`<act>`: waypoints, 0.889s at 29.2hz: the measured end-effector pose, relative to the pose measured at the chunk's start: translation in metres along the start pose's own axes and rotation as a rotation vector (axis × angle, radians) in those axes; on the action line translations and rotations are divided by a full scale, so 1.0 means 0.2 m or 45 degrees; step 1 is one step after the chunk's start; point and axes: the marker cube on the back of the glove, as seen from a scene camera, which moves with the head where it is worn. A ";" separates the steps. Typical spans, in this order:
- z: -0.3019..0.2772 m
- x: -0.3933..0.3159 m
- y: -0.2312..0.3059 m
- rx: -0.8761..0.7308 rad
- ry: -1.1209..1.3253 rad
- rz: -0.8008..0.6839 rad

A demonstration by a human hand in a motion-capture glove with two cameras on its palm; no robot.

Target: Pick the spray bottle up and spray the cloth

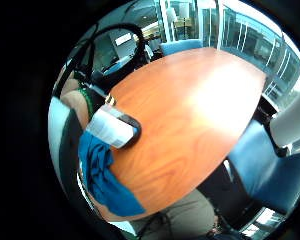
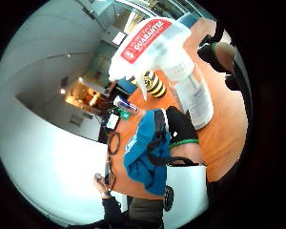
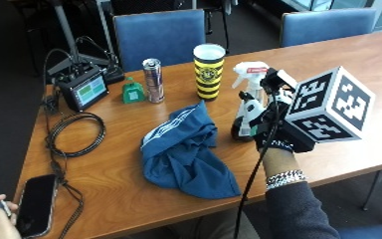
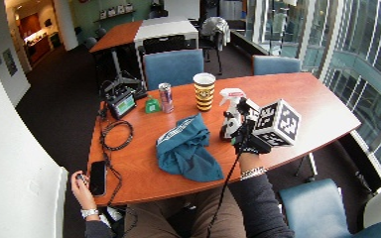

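On the wooden counter point(image 3: 350, 69), we see the white spray bottle point(image 3: 248, 102) standing upright just right of the crumpled blue cloth point(image 3: 181, 149), its nozzle turned toward the cloth. Our gloved right hand point(image 3: 277, 132) is at the bottle's body, the grip grasping it, with the fingers point(image 3: 240, 133) wrapped around its lower part; whether the base is touching the counter or just off it we cannot tell. In the thumb-side palm view the bottle's red-labelled trigger head point(image 2: 148, 40) fills the near field, with the cloth beyond. Behind the cloth stand a yellow-and-black striped cup point(image 3: 209, 64), a slim drink can point(image 3: 153, 79) and a small green object point(image 3: 133, 92). A coiled black cable point(image 3: 75, 134) and a small monitor point(image 3: 85, 89) sit at the counter's left end, and a black phone point(image 3: 33, 204) lies near the front corner.
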 end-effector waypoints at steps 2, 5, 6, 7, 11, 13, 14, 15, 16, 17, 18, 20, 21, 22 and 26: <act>0.02 0.02 -0.01 0.003 -0.050 0.035; 0.05 0.04 -0.02 -0.020 -0.178 0.095; 0.06 0.05 -0.02 -0.038 -0.240 0.122; 0.07 0.06 -0.03 -0.059 -0.308 0.150; 0.13 0.08 -0.06 -0.140 -0.562 0.230; 0.16 0.08 -0.08 -0.176 -0.640 0.235; 0.18 0.08 -0.09 -0.193 -0.665 0.233; 0.19 0.08 -0.09 -0.209 -0.684 0.229; 0.21 0.08 -0.09 -0.223 -0.699 0.226; 0.23 0.09 -0.10 -0.236 -0.713 0.222; 0.24 0.09 -0.10 -0.248 -0.725 0.219; 0.27 0.08 -0.10 -0.268 -0.744 0.208; 0.29 0.08 -0.11 -0.275 -0.750 0.200; 0.30 0.08 -0.11 -0.277 -0.753 0.190; 0.33 0.03 -0.12 -0.227 -0.746 0.121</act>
